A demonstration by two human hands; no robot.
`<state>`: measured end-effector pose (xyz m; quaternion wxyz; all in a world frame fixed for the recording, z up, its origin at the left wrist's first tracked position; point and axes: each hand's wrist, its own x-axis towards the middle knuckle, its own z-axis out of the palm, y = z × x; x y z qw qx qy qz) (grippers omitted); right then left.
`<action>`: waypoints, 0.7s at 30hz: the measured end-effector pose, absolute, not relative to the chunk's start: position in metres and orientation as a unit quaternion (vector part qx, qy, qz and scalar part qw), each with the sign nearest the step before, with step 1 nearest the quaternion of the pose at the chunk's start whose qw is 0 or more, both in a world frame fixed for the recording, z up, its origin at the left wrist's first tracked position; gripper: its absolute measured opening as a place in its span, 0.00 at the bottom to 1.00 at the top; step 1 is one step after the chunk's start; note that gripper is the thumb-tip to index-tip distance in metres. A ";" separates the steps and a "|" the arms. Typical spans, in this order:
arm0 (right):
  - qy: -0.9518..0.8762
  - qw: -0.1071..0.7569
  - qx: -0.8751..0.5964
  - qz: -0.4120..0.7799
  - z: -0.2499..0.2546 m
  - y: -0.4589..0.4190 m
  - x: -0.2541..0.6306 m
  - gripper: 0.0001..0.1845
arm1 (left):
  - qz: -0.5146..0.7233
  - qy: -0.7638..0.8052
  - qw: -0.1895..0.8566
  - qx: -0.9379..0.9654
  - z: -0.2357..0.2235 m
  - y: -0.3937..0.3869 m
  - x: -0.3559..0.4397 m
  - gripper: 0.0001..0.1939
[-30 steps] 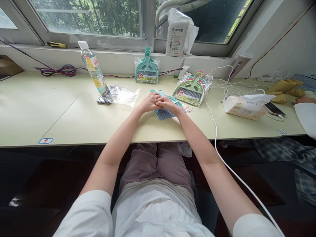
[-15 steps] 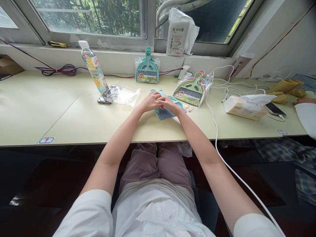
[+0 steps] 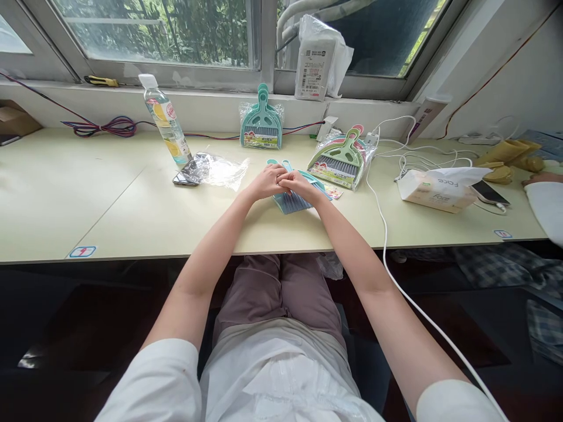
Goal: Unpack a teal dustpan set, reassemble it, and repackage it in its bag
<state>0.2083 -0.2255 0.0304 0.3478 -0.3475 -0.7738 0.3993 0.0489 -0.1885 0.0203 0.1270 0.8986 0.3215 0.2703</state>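
A small teal brush and dustpan set (image 3: 294,200) lies unwrapped on the pale desk (image 3: 132,205), straight ahead of me. My left hand (image 3: 266,182) and my right hand (image 3: 300,185) meet over its handle end, fingers curled and touching each other. What the fingers pinch is hidden. An empty clear plastic bag (image 3: 220,170) lies just left of my hands. One packaged teal set (image 3: 261,124) leans against the window wall. A packaged green set (image 3: 341,159) lies to the right of my hands.
A water bottle (image 3: 166,120) and a phone (image 3: 185,176) stand at the left. White cables (image 3: 382,205) run off the desk edge at right, near a tissue pack (image 3: 440,187). Another person's sleeve (image 3: 545,205) rests at the far right. A white parcel (image 3: 319,58) sits on the sill.
My hands have stayed over the teal set, with only a small shift of the fingers. Nothing else has moved.
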 end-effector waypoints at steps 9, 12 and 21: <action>-0.776 0.334 -0.355 0.401 0.027 -0.222 0.209 0.27 | 0.245 0.319 0.107 0.909 0.023 -0.190 0.048 0.13; -0.772 0.337 -0.364 0.397 0.026 -0.220 0.209 0.25 | 0.236 0.319 0.098 0.913 0.023 -0.190 0.048 0.14; -0.776 0.333 -0.367 0.390 0.025 -0.219 0.211 0.17 | 0.218 0.310 0.082 0.922 0.026 -0.193 0.049 0.16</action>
